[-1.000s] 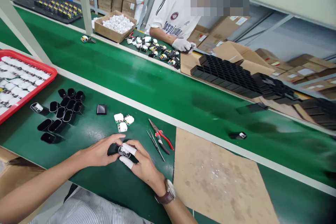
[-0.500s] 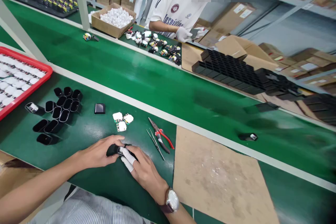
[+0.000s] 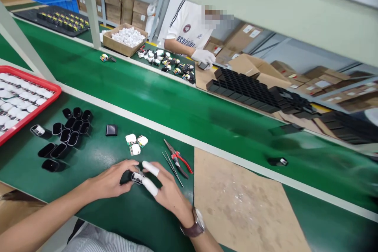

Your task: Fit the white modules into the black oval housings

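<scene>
My left hand (image 3: 113, 179) is wrapped round a black oval casing (image 3: 126, 177), whose open end faces right and shows a white and metallic part (image 3: 137, 178) inside. My right hand (image 3: 162, 183), with white covers on two fingers, has its fingers apart at that open end; one covered fingertip is close to the rim, and whether it touches I cannot tell. Beyond the hands lie three white-topped circuit pieces (image 3: 135, 149) and a black square piece (image 3: 111, 130). Tweezers (image 3: 173, 168) and red-handled pliers (image 3: 178, 158) rest to the right.
Several black casings (image 3: 73, 138) stand at the left beside a red tray (image 3: 56, 91) of white-topped parts. Cardboard (image 3: 242, 201) covers the bench at right. Across the green belt (image 3: 165, 98), a person's gloved hand (image 3: 204, 57) holds a dark piece. A casing (image 3: 277, 161) lies on the belt.
The fingers of my right hand have spread and drawn back from the casing's mouth, uncovering the part inside. The view has tilted up. The person opposite has lowered a hand towards the far bench.
</scene>
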Action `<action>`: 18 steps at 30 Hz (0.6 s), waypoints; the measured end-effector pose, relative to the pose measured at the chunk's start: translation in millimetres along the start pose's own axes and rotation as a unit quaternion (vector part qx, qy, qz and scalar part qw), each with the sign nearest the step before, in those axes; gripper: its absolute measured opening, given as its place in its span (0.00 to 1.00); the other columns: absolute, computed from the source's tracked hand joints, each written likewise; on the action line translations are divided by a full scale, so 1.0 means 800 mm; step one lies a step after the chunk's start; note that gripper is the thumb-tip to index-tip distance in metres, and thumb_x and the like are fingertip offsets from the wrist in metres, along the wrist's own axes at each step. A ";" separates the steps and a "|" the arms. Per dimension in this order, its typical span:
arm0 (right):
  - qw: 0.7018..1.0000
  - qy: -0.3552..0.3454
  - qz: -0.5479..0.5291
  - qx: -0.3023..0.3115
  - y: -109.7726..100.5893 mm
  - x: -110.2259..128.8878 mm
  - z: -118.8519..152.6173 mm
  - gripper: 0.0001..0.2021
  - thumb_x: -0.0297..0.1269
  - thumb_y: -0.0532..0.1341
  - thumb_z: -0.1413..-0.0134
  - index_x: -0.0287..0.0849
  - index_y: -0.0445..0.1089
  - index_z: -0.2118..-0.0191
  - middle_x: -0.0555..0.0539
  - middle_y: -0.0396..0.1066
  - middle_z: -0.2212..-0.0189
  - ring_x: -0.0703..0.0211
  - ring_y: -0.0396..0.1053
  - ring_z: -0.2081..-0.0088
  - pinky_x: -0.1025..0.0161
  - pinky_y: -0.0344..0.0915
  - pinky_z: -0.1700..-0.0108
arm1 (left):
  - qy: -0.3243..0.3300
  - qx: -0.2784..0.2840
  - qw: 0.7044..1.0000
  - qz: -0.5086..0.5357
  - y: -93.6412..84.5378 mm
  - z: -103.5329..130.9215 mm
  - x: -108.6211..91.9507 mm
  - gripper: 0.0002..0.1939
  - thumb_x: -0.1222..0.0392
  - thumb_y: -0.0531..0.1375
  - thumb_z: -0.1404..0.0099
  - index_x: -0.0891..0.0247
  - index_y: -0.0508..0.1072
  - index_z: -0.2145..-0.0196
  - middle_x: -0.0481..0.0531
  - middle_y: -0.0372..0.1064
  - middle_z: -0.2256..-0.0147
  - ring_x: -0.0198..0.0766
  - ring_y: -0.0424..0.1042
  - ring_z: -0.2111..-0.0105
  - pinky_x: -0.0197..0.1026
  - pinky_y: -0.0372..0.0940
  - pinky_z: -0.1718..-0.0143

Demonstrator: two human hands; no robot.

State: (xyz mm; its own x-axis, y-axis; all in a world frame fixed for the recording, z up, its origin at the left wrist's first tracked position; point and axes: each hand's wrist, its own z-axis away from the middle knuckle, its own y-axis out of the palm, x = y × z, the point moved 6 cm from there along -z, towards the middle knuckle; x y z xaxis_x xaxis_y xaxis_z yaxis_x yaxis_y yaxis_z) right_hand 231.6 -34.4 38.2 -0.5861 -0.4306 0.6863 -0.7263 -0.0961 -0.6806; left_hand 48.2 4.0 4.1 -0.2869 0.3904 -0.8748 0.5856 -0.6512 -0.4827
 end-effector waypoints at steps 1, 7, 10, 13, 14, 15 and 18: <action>0.999 0.021 0.015 -0.021 -0.004 -0.009 -0.010 0.27 0.39 0.59 0.27 0.50 0.56 0.27 0.40 0.72 0.43 0.50 0.75 0.43 0.51 0.76 0.41 | 0.004 -0.001 1.000 -0.005 0.000 0.000 -0.001 0.31 0.66 0.59 0.29 0.51 0.55 0.33 0.53 0.75 0.45 0.46 0.77 0.46 0.51 0.72 0.43; 0.992 0.037 0.111 -0.035 -0.001 -0.022 -0.060 0.28 0.34 0.60 0.29 0.45 0.57 0.27 0.33 0.64 0.35 0.40 0.65 0.34 0.39 0.70 0.35 | 0.021 -0.019 0.999 -0.045 -0.005 0.007 -0.001 0.28 0.63 0.61 0.26 0.53 0.56 0.33 0.57 0.73 0.43 0.48 0.77 0.45 0.50 0.74 0.45; 0.996 -0.014 0.066 -0.056 -0.010 0.002 -0.048 0.23 0.32 0.60 0.28 0.49 0.63 0.32 0.38 0.68 0.39 0.46 0.68 0.38 0.44 0.72 0.37 | 0.103 -0.053 0.991 -0.073 -0.014 0.011 -0.013 0.21 0.62 0.63 0.25 0.56 0.64 0.38 0.60 0.71 0.42 0.48 0.76 0.44 0.49 0.74 0.44; 0.999 -0.046 0.018 -0.015 -0.010 0.021 -0.020 0.21 0.33 0.62 0.29 0.51 0.67 0.34 0.42 0.72 0.47 0.51 0.72 0.46 0.51 0.76 0.45 | 0.206 -0.084 0.969 -0.109 -0.019 0.011 -0.032 0.13 0.64 0.63 0.25 0.59 0.71 0.44 0.62 0.71 0.44 0.48 0.75 0.45 0.49 0.74 0.44; 0.999 -0.050 0.020 0.001 -0.007 0.024 -0.011 0.21 0.34 0.62 0.29 0.52 0.67 0.35 0.42 0.72 0.48 0.51 0.73 0.48 0.51 0.77 0.47 | 0.226 -0.089 0.963 -0.118 -0.019 0.010 -0.036 0.12 0.66 0.63 0.25 0.60 0.73 0.46 0.62 0.71 0.45 0.48 0.75 0.46 0.49 0.74 0.46; 0.998 -0.053 0.030 0.011 -0.005 0.025 -0.004 0.20 0.35 0.62 0.29 0.51 0.68 0.35 0.42 0.72 0.49 0.51 0.73 0.48 0.51 0.77 0.48 | 0.238 -0.094 0.959 -0.123 -0.018 0.009 -0.039 0.10 0.67 0.63 0.25 0.61 0.74 0.48 0.62 0.72 0.46 0.47 0.76 0.48 0.48 0.75 0.47; 0.995 -0.063 0.071 0.018 0.005 0.024 0.007 0.19 0.34 0.60 0.28 0.50 0.68 0.35 0.41 0.73 0.50 0.49 0.73 0.50 0.48 0.77 0.50 | 0.245 -0.107 0.956 -0.118 -0.017 0.006 -0.042 0.08 0.69 0.61 0.25 0.62 0.75 0.51 0.61 0.73 0.48 0.44 0.77 0.52 0.45 0.76 0.51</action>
State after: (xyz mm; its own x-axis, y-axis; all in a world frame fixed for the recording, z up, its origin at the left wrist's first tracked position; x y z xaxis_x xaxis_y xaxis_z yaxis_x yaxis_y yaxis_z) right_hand 219.7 -47.7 47.3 -0.6304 -0.5504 0.5475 -0.6249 -0.0587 -0.7785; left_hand 46.0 -3.5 40.1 -0.0717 0.8021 -0.5928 0.7048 -0.3798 -0.5992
